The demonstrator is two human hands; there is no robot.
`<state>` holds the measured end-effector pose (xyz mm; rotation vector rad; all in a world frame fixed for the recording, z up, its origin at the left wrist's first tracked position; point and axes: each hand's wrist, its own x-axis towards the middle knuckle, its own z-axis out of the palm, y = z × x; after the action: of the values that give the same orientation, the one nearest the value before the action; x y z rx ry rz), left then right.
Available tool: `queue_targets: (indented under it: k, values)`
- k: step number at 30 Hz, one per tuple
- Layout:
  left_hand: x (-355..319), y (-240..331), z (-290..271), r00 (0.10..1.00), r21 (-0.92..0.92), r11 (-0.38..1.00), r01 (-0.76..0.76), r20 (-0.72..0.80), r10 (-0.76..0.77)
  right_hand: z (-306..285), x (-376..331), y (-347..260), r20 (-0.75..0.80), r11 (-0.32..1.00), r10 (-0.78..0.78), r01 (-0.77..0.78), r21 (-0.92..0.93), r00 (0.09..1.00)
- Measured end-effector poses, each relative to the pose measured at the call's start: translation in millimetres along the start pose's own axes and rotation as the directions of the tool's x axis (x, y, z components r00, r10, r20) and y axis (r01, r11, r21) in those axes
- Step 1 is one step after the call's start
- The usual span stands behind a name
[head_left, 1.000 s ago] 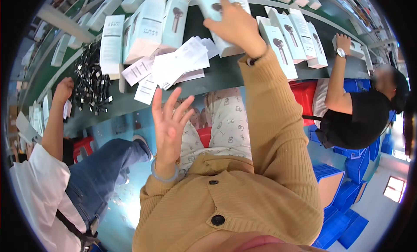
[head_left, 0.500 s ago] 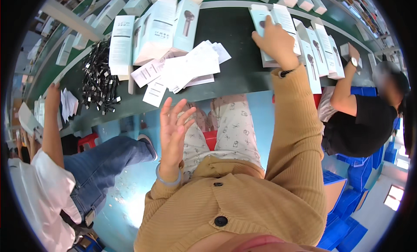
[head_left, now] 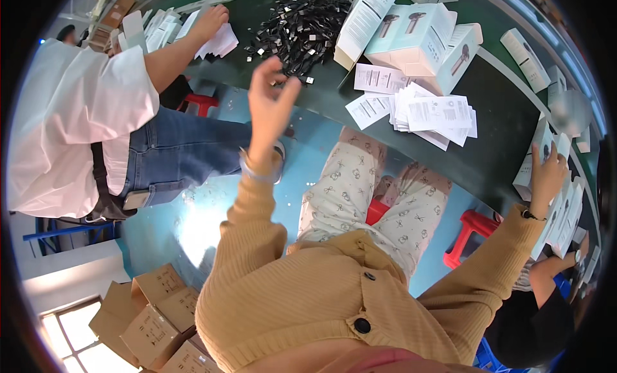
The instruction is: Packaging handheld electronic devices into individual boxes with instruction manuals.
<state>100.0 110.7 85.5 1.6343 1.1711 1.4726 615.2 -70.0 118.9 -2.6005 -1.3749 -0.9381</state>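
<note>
Head view showed a co-worker's hand (head_left: 212, 22) resting on white papers at the far left of the dark green surface (head_left: 495, 116), beside a heap of black cables (head_left: 302, 19). Right of that, the person's left hand (head_left: 270, 103) hung in the air, empty, with fingers loosely spread, near the stack of white leaflets (head_left: 430, 112). Far right, the right hand (head_left: 546, 173) gripped a pale boxed product (head_left: 536, 161) at the surface's edge.

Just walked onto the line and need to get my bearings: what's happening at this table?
A seated person in a tan sweater has the right hand on a white-and-teal carton in a row at the table's edge. The left hand is raised, open and empty, near a pile of black cables. Paper leaflets lie fanned beside more cartons. A co-worker's hand rests on other papers.
</note>
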Motion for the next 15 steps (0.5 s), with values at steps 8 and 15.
queue_targets:
  k: [8, 15]
  values:
    - [109.4, -44.1, -29.5, 0.967, 0.433, 0.873, -0.223, -0.018, 0.256, -88.2, -45.0, -179.1, -0.246, 0.544, -0.557, 0.573, 0.613, 0.793]
    - [112.1, 37.4, 35.4, 0.712, 0.348, 0.658, -0.668, 0.557, 0.428, -73.7, -48.7, -202.8, -0.261, 0.533, -0.615, 0.637, 0.557, 0.744]
